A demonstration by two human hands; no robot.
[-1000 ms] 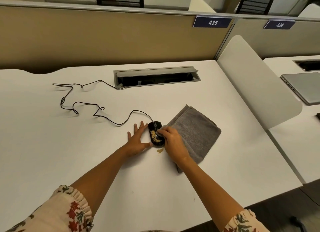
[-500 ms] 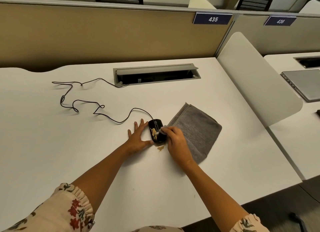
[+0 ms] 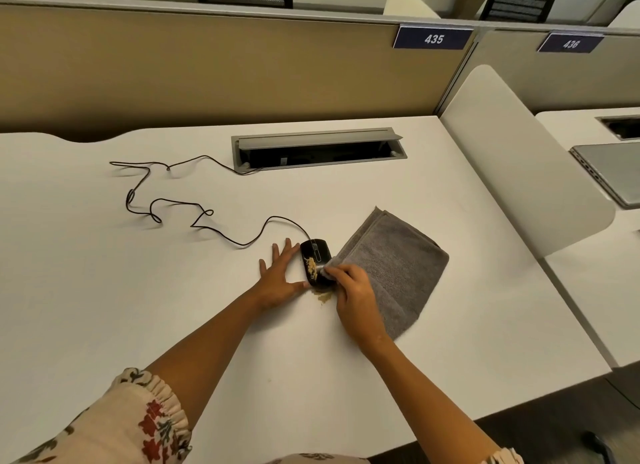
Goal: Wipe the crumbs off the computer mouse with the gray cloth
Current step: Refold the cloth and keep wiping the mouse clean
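A black wired computer mouse lies on the white desk, with tan crumbs on its left half. My left hand rests flat on the desk against the mouse's left side, fingers spread. My right hand pinches a corner of the folded gray cloth and presses it onto the mouse's right rear. The remaining cloth lies on the desk to the right. A small pile of crumbs sits on the desk just behind the mouse.
The mouse cable snakes left and back into an open cable tray. A white divider panel stands at the right, and a closed laptop lies on the neighbouring desk. A beige partition runs along the back.
My right hand has slid the cloth corner slightly forward along the mouse. My left hand and the mouse stay where they were.
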